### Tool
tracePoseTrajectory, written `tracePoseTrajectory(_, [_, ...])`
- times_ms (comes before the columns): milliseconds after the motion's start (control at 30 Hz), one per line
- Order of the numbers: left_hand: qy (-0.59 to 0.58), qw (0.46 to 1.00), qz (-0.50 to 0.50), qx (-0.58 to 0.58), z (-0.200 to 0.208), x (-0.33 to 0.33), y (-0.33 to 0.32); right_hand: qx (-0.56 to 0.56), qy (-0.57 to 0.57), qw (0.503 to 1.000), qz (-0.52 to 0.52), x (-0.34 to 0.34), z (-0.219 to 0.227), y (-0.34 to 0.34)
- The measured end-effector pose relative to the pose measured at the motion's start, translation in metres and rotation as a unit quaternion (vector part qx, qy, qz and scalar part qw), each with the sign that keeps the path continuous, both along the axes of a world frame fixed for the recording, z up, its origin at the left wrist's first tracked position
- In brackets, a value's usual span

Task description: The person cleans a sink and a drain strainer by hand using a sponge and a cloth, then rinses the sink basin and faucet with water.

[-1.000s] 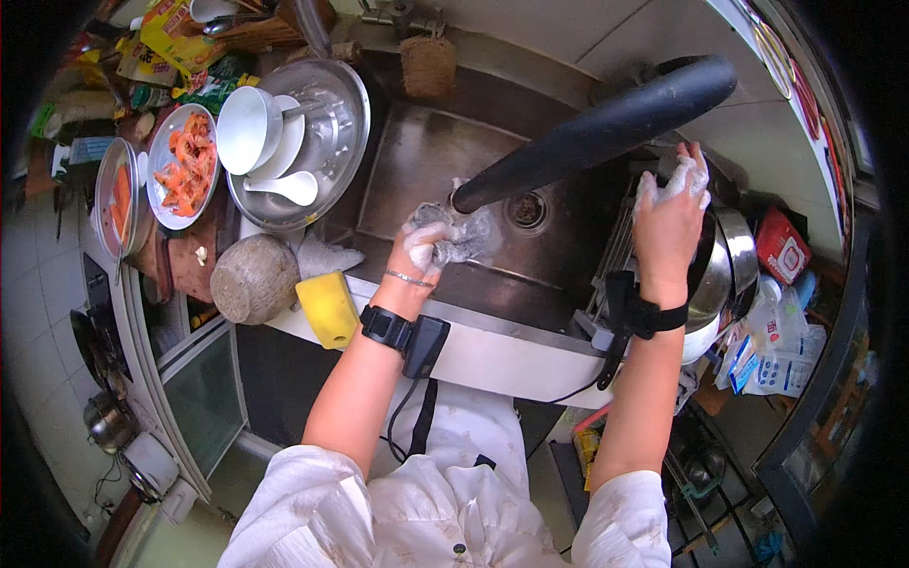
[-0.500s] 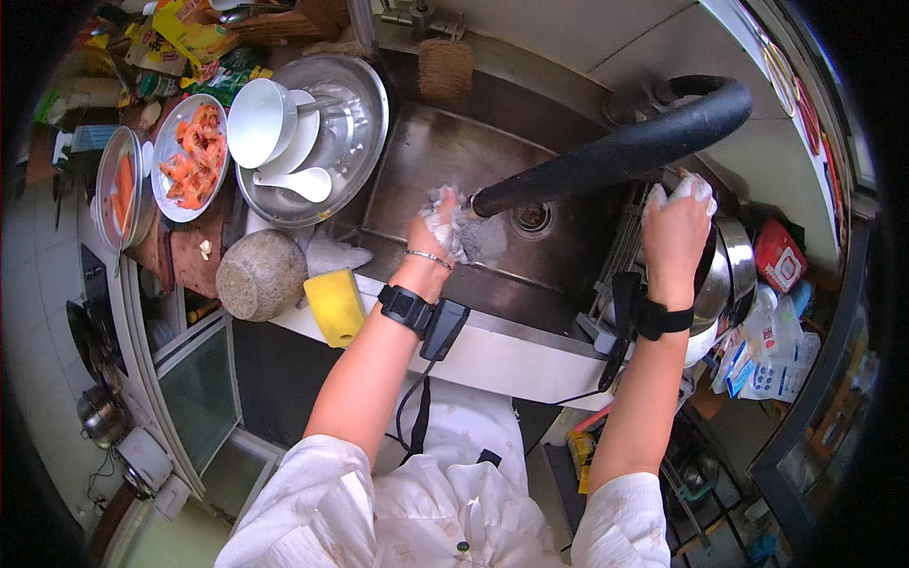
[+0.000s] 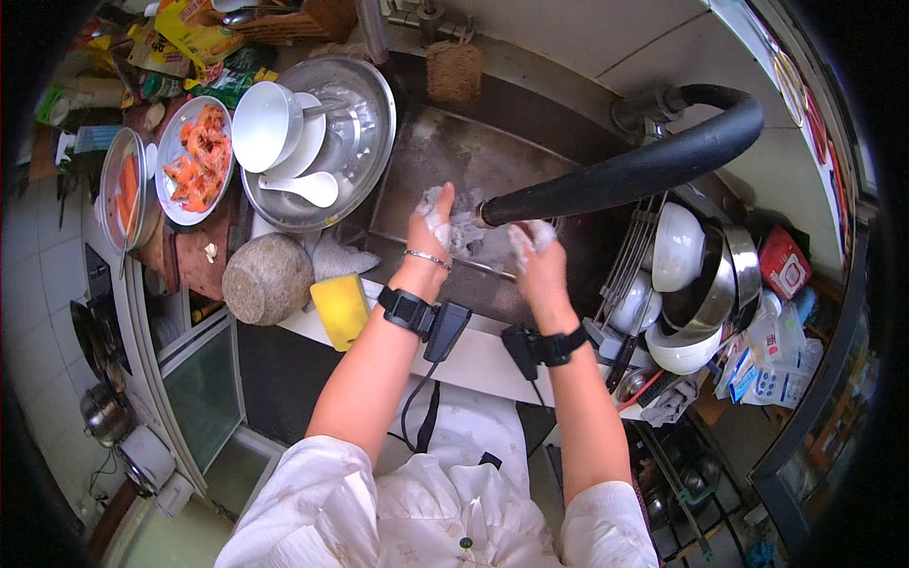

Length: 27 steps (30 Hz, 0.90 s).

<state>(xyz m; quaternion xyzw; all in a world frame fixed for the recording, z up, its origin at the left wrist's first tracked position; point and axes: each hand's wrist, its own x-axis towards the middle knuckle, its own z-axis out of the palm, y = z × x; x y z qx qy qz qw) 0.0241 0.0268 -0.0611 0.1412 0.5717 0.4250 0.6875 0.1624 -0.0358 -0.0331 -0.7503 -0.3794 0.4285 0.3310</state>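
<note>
My left hand (image 3: 432, 225), streaked with white suds, is at the water outlet with its thumb raised. Its fingers curl toward a wet greyish mass (image 3: 466, 239) that I cannot make out as cloth, foam or splashing water. Above this mass ends the black-sleeved faucet spout (image 3: 615, 180), its tip between my two hands. On the other side of the tip, my right hand (image 3: 540, 260) has suds on its fingertips. Its fingers are loosely bent and apart, with nothing visible in them. Both hands are over the metal sink (image 3: 431, 156).
Left of the sink, a metal basin (image 3: 374, 180) holds a white bowl (image 3: 267, 123) and a white spoon (image 3: 311, 187). Nearby are a plate of shrimp (image 3: 201, 163), a stone mortar (image 3: 268, 279) and a yellow sponge (image 3: 340, 312). Right, a wire rack (image 3: 630, 251) and bowls (image 3: 679, 248) crowd the counter.
My right hand has moved left from the rack to the faucet tip, uncovering the white bowls and metal pans on the right. My left hand stays near the outlet.
</note>
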Motion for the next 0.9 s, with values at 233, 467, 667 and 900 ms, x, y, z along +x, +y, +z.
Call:
tracePoseTrajectory(233, [0.041, 0.998, 0.016, 0.052, 0.004, -0.036, -0.009, -0.029, 0.232, 0.970, -0.060, -0.046, -0.040, 0.027])
tracePoseTrajectory(467, [0.073, 0.995, 0.044, 0.056, 0.016, -0.046, -0.006, 0.063, 0.329, 0.941, -0.036, -0.064, -0.071, 0.036])
tracePoseTrajectory(667, [0.108, 0.992, 0.036, 0.045, 0.012, -0.053, -0.008, -0.059, 0.340, 0.931, -0.117, -0.082, -0.041, 0.059])
tracePoseTrajectory(900, [0.101, 0.990, 0.057, 0.079, 0.010, -0.047, -0.005, -0.105, 0.543, 0.792, -0.257, -0.070, -0.044, 0.079])
